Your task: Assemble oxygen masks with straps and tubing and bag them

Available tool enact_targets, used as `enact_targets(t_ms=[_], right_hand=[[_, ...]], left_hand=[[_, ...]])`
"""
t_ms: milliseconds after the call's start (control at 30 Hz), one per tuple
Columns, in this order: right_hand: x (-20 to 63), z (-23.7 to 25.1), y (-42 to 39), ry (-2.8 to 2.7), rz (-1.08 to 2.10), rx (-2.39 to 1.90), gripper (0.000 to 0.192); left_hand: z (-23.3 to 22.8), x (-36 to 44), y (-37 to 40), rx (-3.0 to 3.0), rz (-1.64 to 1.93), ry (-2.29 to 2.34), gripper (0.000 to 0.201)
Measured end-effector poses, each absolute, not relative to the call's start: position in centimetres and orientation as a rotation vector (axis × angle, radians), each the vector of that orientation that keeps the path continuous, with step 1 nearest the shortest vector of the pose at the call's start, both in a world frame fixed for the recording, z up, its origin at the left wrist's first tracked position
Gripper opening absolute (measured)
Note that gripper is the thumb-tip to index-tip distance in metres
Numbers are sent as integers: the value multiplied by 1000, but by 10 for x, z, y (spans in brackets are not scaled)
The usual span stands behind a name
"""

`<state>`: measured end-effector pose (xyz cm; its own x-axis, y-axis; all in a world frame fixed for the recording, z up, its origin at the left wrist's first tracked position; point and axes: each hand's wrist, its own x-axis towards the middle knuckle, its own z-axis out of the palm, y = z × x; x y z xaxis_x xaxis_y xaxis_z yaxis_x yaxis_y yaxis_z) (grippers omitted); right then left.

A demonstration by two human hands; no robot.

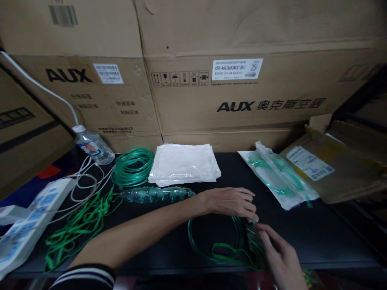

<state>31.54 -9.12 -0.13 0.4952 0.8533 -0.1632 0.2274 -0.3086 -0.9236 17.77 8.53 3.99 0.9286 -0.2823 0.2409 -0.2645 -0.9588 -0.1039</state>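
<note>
While both hands meet over the front of the black counter [317,233], a loop of clear green plastic tubing [211,245] lies under them, loosely curled and not yet wound tight. The left hand [232,202] lies flat with its fingers stretched toward the tubing's right end, fingertips touching it; the right hand [279,253] pinches the same tangled end, where a clear mask piece seems attached, though blur hides the detail. Judging by the layout, one set is done: a sealed clear bag holding green tubing [279,179] rests to the right. Much appears left: a coiled green tube [133,166], a heap of flat green straps [80,221], a row of clear mask pieces [157,194] and a stack of empty white bags [184,164] lie unpacked at the back and left.
</note>
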Motion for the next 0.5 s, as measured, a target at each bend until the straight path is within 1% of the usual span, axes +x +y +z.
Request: enact_targets(t_ms=[67, 200, 300, 367, 433, 500], right_hand=[[310, 4, -91, -659, 1013, -1703, 30], [301, 19, -92, -205, 1462, -1400, 32], [300, 23, -93, -101, 1584, -1286, 30], [301, 19, -96, -116, 1512, -1358, 30], [305, 12, -100, -251, 1297, -1537, 28], [310, 7, -103, -535, 1017, -1769, 28]], left_hand=[[41, 178, 86, -3016, -388, 451, 32], [43, 181, 84, -3025, -393, 453, 37], [43, 184, 81, -3042, -390, 448, 40], [43, 185, 79, -3062, -392, 448, 39], [42, 187, 79, -3091, -393, 456, 37], [40, 189, 80, -3127, -381, 468, 36]])
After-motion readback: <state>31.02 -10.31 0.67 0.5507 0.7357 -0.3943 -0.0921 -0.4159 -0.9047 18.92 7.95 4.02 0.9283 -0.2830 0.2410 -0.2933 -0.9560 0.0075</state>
